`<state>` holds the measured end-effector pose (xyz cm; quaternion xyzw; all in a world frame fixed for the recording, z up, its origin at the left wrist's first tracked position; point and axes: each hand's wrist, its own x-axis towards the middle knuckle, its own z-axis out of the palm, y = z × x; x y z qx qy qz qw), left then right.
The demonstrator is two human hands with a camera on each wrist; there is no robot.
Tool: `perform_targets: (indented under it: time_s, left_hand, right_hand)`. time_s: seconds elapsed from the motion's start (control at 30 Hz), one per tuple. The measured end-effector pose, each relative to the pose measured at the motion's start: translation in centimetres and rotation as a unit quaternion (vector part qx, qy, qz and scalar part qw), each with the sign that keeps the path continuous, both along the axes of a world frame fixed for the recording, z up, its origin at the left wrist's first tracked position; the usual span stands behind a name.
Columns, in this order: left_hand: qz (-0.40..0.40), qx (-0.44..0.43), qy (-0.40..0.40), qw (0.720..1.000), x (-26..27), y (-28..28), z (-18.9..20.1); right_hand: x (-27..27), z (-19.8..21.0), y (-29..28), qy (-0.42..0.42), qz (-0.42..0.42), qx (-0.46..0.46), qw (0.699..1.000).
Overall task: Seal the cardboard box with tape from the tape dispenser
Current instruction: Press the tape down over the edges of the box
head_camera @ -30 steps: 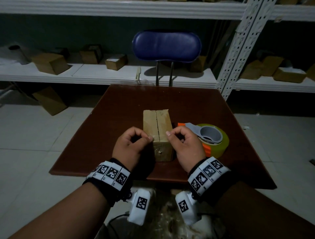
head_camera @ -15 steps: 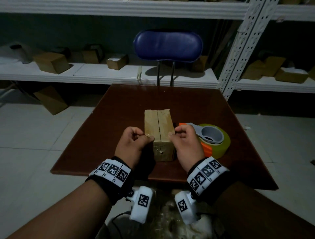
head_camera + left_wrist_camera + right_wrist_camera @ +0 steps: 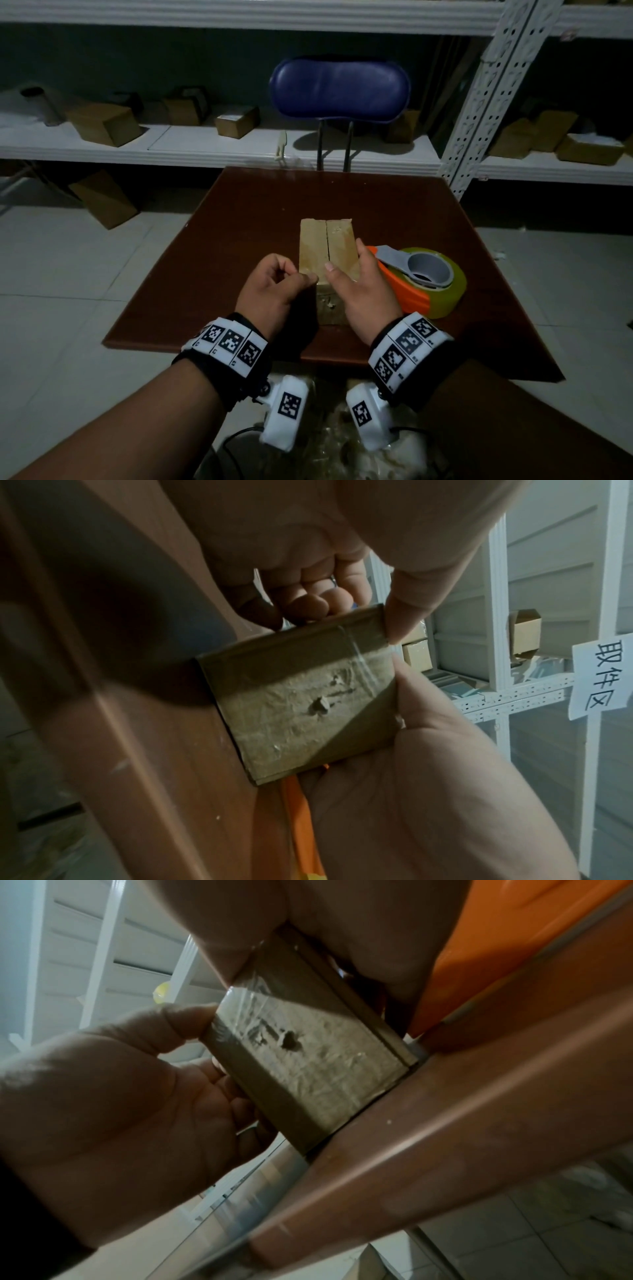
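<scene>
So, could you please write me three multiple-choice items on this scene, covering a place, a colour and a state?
1. Where does the tape dispenser lie relative to the cardboard box?
A. On the person's right of it
B. On top of it
C. On the floor

2. What colour is the chair back behind the table?
A. Red
B. Blue
C. White

3. What is the right hand doing?
A. Lifting the dispenser
B. Hanging off the table
C. Resting on the box with the fingers straight

Answers: 1 A, the dispenser sits beside the box on the right; 2 B, the padded back is blue; 3 C, the hand lies along the box's right edge, while the left hand is curled at its left corner.
</scene>
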<state>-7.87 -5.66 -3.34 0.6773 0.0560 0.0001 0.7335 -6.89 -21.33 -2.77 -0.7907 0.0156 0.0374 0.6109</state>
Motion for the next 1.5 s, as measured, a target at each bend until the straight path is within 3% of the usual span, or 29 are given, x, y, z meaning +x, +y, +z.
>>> perform_targets:
  time_s: [0.43,0.93,1.13,1.3,1.5]
  left_hand:
    - [-0.012,-0.016,0.003,1.000,-0.1,-0.1,0.0]
    - [-0.017,-0.003,0.019,1.000,-0.4,0.0,0.4]
    - [0.014,0.013,0.019,1.000,-0.6,-0.5,0.5]
    - [0.077,-0.036,0.029,0.996,-0.6,-1.0,1.0]
    - [0.007,0.030,0.014,0.999,-1.0,-2.1,0.6]
  right_hand:
    - [1.1,-2.0,-0.3,0.019,0.019,0.026,0.999]
    - [0.0,0.5,-1.4,0.035,0.030,0.023,0.999]
    - [-0.3,0.6,-1.8,0.032,0.030,0.009,0.999]
    - [-0.5,0.7,-1.1,0.038,0.024,0.027,0.999]
    - [-0.9,1.0,-0.6,0.066,0.036,0.060,0.995]
